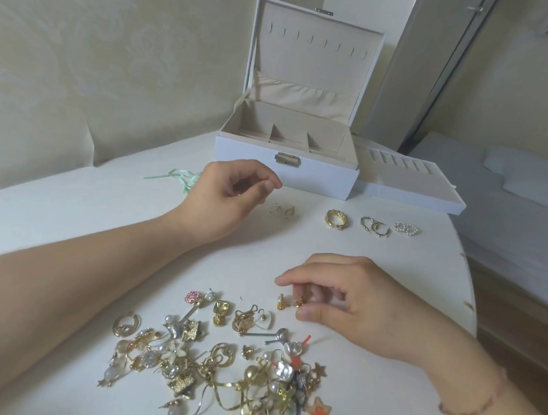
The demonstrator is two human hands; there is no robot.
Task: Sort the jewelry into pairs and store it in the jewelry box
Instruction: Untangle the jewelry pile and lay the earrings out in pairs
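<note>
My right hand pinches a small gold earring between thumb and fingertips, the grip narrow and closed on it just above the desk; the earring sticks out of the grip toward nine o'clock. Directly at six and seven o'clock of that grip lies the unsorted heap of jewelry: gold hoops, pearls, a pink stud, an orange star, all tangled together and close to my fingers. My left hand hangs at eleven o'clock from the right one, well apart, fingers curled toward the thumb; whether it holds anything I cannot tell. Just beside its fingertips, at four o'clock, two tiny gold studs lie on the desk. Further toward three o'clock sit a chunky gold ring pair, thin gold hoops and pearl rings in a row. At twelve o'clock stands the white jewelry box, lid up, its removable tray beside it on the right. A green ribbon lies left of my left hand.
</note>
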